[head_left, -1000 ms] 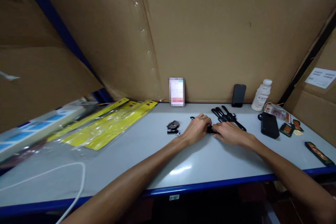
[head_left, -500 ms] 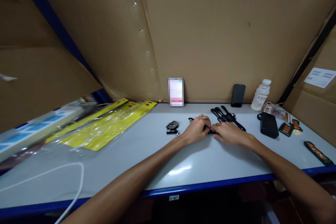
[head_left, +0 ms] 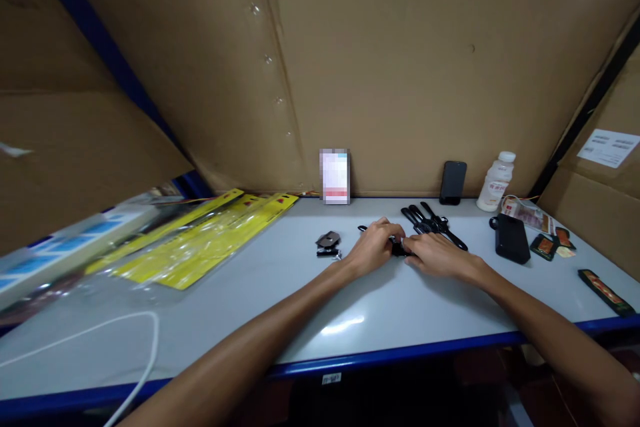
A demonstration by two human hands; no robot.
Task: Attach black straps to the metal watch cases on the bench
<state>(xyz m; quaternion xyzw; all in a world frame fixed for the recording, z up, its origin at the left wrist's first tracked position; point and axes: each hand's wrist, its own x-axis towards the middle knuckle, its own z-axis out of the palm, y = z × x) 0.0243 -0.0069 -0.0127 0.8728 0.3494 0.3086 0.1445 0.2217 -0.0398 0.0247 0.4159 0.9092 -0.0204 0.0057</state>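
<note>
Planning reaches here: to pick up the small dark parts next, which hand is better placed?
Probably the left hand: the small dark parts lie just left of it, while the right hand is farther away. Both hands are busy at a black tool.

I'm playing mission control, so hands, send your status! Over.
Left-hand grip: closed around black tool, mostly hidden. Right-hand grip: at same tool, hold unclear. Close beyond: pile of black-handled tools; blocking nothing visibly.
</note>
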